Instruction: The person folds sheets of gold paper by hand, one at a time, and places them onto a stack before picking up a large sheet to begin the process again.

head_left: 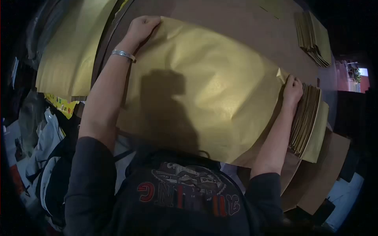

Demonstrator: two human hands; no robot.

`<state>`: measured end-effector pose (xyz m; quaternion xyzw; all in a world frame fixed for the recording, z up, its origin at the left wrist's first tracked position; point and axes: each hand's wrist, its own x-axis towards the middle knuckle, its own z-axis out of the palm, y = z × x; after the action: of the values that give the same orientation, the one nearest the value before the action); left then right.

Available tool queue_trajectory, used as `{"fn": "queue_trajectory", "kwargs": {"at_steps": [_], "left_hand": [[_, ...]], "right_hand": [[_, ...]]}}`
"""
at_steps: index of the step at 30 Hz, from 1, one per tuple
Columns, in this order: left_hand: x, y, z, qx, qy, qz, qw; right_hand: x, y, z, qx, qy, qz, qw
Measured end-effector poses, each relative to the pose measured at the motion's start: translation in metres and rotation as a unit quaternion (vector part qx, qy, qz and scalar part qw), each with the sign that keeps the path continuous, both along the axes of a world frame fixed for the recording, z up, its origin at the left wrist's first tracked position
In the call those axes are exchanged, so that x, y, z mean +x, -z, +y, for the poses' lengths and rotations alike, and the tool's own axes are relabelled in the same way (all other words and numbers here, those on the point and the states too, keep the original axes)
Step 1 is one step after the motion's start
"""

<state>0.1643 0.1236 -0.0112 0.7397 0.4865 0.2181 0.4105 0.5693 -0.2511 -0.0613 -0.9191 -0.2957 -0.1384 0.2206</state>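
Observation:
A large sheet of golden-yellow paper (220, 90) stretches between my two hands, its near edge reaching down to my shirt. My left hand (142, 29) is closed on its far left corner. At the far right corner, my right hand (293, 91) pinches the sheet, and a small fold of paper sticks up beside the fingers. The sheet is slightly creased and bowed, with a dark shadow across its left half. Just right of my right hand stands a thick stack of folded yellow paper (305, 122).
Under the sheet lies a brown tabletop (244, 17). Another folded paper stack (313, 37) sits at the far right. Large yellow sheets (73, 51) are piled at the left. A cardboard box (325, 169) is at the lower right, and bags (49, 129) lie at the lower left.

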Motion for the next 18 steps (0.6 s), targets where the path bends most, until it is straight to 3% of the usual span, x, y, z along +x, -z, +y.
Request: {"fn": "queue_trajectory", "kwargs": {"at_steps": [2,4,6,7,9,10,11,14,16,18], "left_hand": [[-0.006,-0.018,-0.007,-0.049,0.013,0.030,0.998],[-0.021,-0.026,-0.008,-0.098,0.022,0.055,0.993],[-0.039,-0.028,-0.002,-0.076,0.106,0.205,0.970],[-0.038,-0.047,-0.033,0.029,0.148,0.180,0.972],[-0.053,-0.042,-0.040,0.031,0.133,0.169,0.976],[-0.061,-0.034,-0.044,0.035,0.124,0.152,0.980],[-0.075,-0.010,-0.026,-0.011,0.175,0.091,0.980],[-0.079,-0.006,-0.033,-0.011,0.147,0.096,0.984],[-0.077,-0.003,-0.039,0.000,0.129,0.097,0.987],[-0.064,0.000,-0.034,0.012,0.113,0.096,0.989]], "right_hand": [[0.000,-0.010,0.002,-0.069,0.007,0.031,0.997],[-0.001,-0.007,0.001,-0.019,-0.010,0.030,0.999],[0.006,-0.007,-0.001,-0.065,-0.015,0.013,0.998],[0.004,-0.009,0.000,-0.065,-0.023,0.020,0.997],[-0.001,-0.012,0.002,-0.025,0.002,0.055,0.998],[0.010,-0.008,0.002,-0.052,-0.016,0.010,0.998],[0.019,-0.001,-0.001,-0.055,-0.023,0.012,0.998],[0.005,-0.009,0.003,-0.057,0.028,0.082,0.995],[0.001,-0.010,-0.004,0.197,0.017,0.225,0.954],[-0.001,-0.023,-0.021,0.170,0.021,0.224,0.959]]}}
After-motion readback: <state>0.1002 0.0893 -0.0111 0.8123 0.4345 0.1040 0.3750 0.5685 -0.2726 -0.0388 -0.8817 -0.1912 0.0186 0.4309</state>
